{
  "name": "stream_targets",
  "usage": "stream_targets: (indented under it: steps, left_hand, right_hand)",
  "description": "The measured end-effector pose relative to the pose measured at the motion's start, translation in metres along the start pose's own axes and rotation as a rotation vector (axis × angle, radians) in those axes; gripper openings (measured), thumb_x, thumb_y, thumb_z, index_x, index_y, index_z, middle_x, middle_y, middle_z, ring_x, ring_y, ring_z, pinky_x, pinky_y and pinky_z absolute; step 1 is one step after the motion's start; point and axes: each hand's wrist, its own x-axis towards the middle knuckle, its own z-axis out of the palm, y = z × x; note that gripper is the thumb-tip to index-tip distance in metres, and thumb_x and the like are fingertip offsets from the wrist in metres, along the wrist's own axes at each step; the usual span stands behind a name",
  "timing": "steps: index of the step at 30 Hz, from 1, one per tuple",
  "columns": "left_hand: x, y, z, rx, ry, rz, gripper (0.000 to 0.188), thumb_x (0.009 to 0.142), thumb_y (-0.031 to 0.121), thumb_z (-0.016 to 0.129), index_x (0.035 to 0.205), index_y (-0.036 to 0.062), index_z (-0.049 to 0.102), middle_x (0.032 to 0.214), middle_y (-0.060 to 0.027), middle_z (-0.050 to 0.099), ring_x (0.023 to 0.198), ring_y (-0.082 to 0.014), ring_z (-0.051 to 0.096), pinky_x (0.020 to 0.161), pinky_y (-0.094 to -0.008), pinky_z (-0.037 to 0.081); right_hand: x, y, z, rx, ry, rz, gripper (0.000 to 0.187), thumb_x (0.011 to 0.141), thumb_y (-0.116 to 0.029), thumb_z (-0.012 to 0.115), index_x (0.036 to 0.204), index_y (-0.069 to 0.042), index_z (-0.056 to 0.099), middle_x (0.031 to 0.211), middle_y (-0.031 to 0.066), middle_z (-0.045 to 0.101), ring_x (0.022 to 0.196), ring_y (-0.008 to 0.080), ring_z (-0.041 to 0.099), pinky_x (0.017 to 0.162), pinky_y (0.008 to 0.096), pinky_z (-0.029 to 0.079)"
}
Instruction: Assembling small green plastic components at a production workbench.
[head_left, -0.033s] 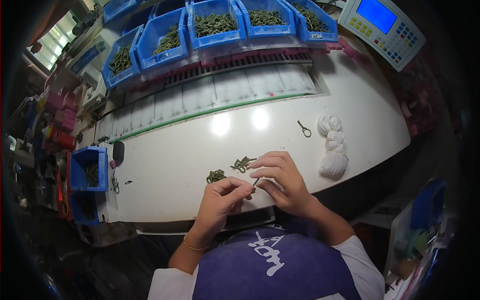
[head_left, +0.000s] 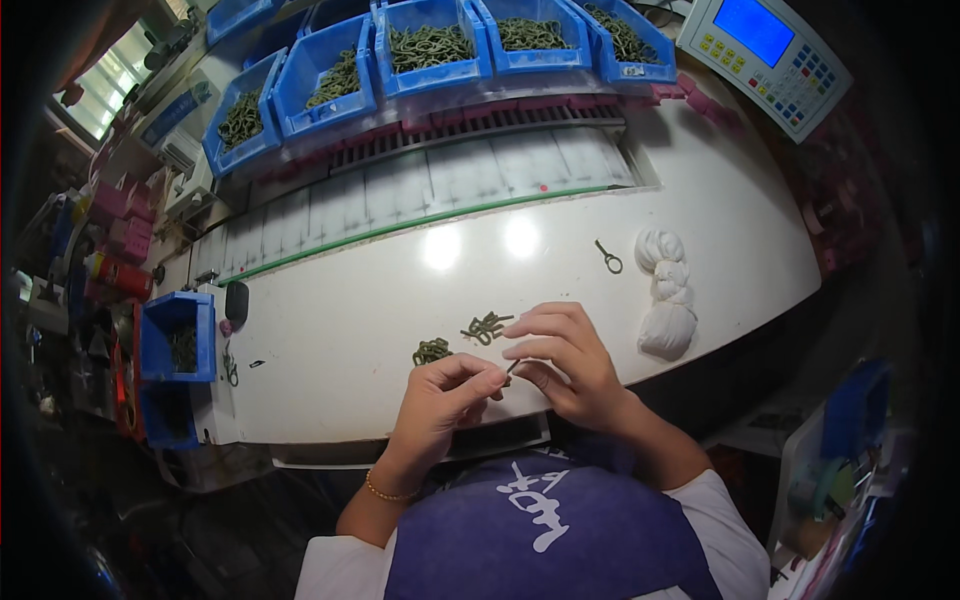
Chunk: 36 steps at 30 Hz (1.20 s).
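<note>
My left hand (head_left: 445, 395) and my right hand (head_left: 565, 365) meet at the near edge of the white table (head_left: 380, 310). Between their fingertips they pinch a small thin dark part (head_left: 512, 368); most of it is hidden by the fingers. Just beyond the hands lie two small heaps of green parts (head_left: 432, 351) (head_left: 487, 326) on the table. A thin bracelet sits on my left wrist.
A knotted white cloth (head_left: 668, 295) and a small metal ring tool (head_left: 608, 258) lie to the right. Blue bins of green parts (head_left: 430, 50) line the back. A control panel with a blue screen (head_left: 765, 45) stands far right; another blue bin (head_left: 178, 340) and a black object (head_left: 237, 302) are at the left.
</note>
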Motion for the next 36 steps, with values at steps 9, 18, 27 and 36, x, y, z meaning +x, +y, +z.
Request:
stream_targets:
  steps: [9,18,27,36]
  left_hand:
    - [-0.008,0.01,-0.005,-0.159,0.029,0.004,0.033,0.099,0.025,0.053,0.103,-0.0036,0.068,0.078,-0.0096,0.065,0.051,-0.0068,0.047,0.046,-0.0187,0.035]
    - [-0.023,0.007,-0.011,-0.135,0.023,0.01,0.025,0.096,0.022,0.06,0.095,-0.0019,0.068,0.074,-0.0071,0.065,0.049,-0.0066,0.047,0.046,-0.019,0.037]
    - [-0.032,0.006,-0.014,-0.212,-0.007,0.002,0.022,0.095,0.02,0.063,0.094,-0.001,0.069,0.074,-0.0068,0.066,0.051,-0.0061,0.049,0.046,-0.0164,0.037]
    - [-0.03,0.008,-0.009,-0.091,0.208,0.121,0.02,0.095,0.017,0.06,0.084,0.002,0.065,0.073,-0.0064,0.064,0.052,-0.0064,0.05,0.047,-0.0181,0.038]
  right_hand:
    - [-0.011,-0.021,0.014,-0.05,0.198,-0.048,0.029,0.074,0.002,0.076,0.098,-0.004,0.063,0.096,0.0087,0.064,0.085,0.0266,0.059,0.072,0.0351,0.049]
    - [-0.018,-0.03,0.027,-0.032,0.233,-0.035,0.024,0.078,0.0,0.075,0.098,-0.003,0.063,0.095,0.0107,0.065,0.083,0.0255,0.06,0.071,0.0343,0.049]
    - [-0.021,-0.04,0.029,-0.049,0.238,-0.042,0.019,0.08,-0.002,0.074,0.095,-0.002,0.062,0.092,0.0112,0.066,0.082,0.0252,0.061,0.072,0.0342,0.048]
    - [-0.028,-0.035,0.031,-0.088,0.223,-0.023,0.025,0.075,0.0,0.076,0.095,-0.005,0.063,0.094,0.0082,0.065,0.084,0.0261,0.059,0.073,0.0357,0.048]
